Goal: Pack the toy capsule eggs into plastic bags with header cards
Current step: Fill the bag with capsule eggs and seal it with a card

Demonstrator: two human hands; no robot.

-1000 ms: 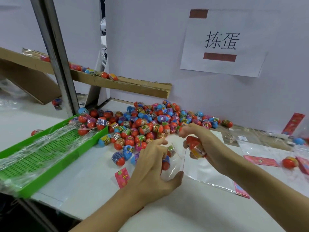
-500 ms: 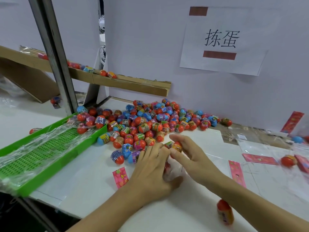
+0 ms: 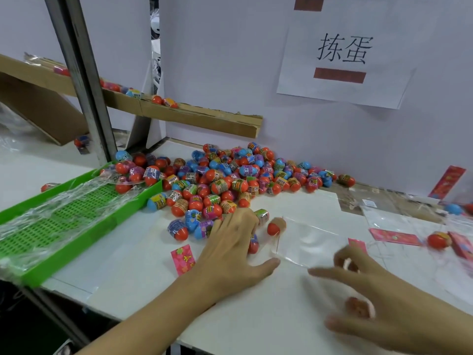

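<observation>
Your left hand [image 3: 230, 242] lies flat and spread on eggs at the pile's [image 3: 230, 175] near edge; your blurred right hand [image 3: 371, 290], fingers spread, grips nothing visible, right of the clear bag [image 3: 307, 239].

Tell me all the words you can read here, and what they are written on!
"拣蛋": big black characters on the white paper sign taped to the wall.
Wrapper bands on the pile of red and blue toy capsule eggs: print too small to read.
Pink flowered header card on the white table: pictures only, no readable words.
Red header cards at right: too blurred.

White partition wall [image 3: 256, 73], taped paper sign [image 3: 343, 52], grey metal post [image 3: 82, 80], white table [image 3: 256, 316]
</observation>
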